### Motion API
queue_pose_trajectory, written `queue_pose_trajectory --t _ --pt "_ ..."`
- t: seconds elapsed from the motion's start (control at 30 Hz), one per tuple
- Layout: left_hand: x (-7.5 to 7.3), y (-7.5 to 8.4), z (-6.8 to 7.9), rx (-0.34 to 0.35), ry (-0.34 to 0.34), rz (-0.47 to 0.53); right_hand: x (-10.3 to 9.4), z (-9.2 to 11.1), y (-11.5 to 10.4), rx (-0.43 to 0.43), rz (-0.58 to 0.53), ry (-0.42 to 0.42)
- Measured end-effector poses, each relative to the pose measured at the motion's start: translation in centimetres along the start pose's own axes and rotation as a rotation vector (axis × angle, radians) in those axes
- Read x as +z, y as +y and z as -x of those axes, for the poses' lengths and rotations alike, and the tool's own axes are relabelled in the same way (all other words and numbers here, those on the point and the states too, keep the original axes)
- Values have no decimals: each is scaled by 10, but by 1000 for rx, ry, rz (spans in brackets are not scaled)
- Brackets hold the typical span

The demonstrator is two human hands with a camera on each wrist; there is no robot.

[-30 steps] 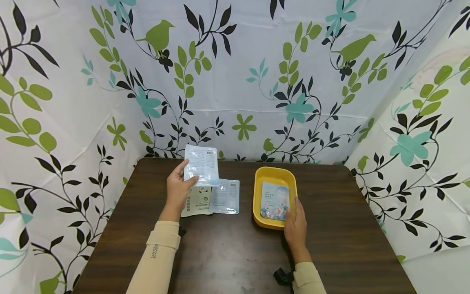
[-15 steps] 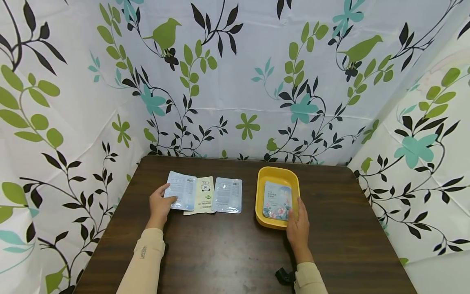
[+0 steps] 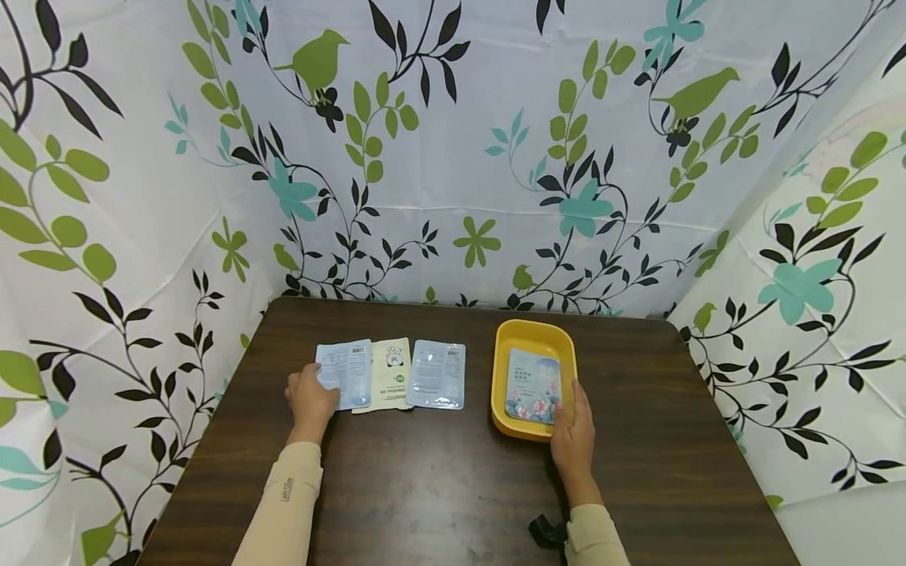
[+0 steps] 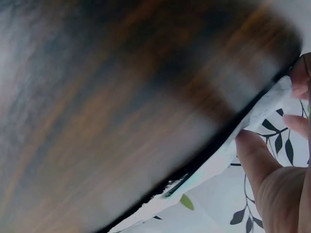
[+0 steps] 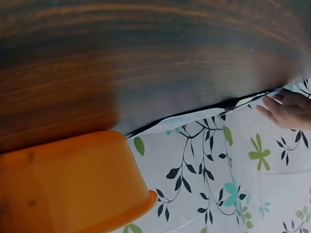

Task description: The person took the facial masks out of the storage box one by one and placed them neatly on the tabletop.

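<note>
We see the left blue packet (image 3: 350,371) lying on the table, at the left end of a row of three, its long axis running near to far. From the left hand (image 3: 310,401) it lies to the right and slightly far; that hand is by far the nearer one, thumb and fingers holding the packet's left edge in a narrow grip. To its right we find the cream packet (image 3: 391,371), partly under it, then the right blue packet (image 3: 437,375), whose near left corner meets the cream one. Farther right, well apart from the row, stands the yellow tub (image 3: 534,333) with a flowered packet (image 3: 532,385) inside; the right hand (image 3: 575,442) grips its right wall. Beneath all is the table (image 3: 439,479), with patterned cloth (image 3: 425,181) beyond its far edge.
</note>
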State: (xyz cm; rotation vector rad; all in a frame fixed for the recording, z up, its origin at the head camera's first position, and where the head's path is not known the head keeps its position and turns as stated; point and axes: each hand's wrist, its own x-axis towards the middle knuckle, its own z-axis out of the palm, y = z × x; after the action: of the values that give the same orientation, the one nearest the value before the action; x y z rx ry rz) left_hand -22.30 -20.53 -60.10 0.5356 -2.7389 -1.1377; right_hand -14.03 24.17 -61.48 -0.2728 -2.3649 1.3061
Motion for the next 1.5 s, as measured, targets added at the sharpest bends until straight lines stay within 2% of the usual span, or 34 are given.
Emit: queue_pose_trajectory --t 0.33,0.47,0.67,0.77,0.83,0.93,1.13,1.3,1.4,1.5 --pt "-1 -1 2 -22 -7 19 0 -2 3 -6 -2 9" --pt "0 -1 1 -38 26 64 0 -2 4 -7 -3 7" --pt "0 6 4 -22 169 180 1 -1 3 -4 -14 6" --pt "3 17 4 30 227 296 2 -1 2 -7 -6 5" --pt "5 30 5 61 231 390 2 -1 2 -9 -1 7" --pt "10 55 6 91 181 513 2 0 2 -4 2 12" --pt "17 118 16 152 -8 692 3 2 4 -9 -2 24" --pt "28 168 34 209 -147 795 4 4 5 -16 -1 40" --pt "42 191 50 243 -219 847 4 3 5 -23 -6 52" --pt "57 209 66 258 -291 855 5 1 7 -38 -11 58"
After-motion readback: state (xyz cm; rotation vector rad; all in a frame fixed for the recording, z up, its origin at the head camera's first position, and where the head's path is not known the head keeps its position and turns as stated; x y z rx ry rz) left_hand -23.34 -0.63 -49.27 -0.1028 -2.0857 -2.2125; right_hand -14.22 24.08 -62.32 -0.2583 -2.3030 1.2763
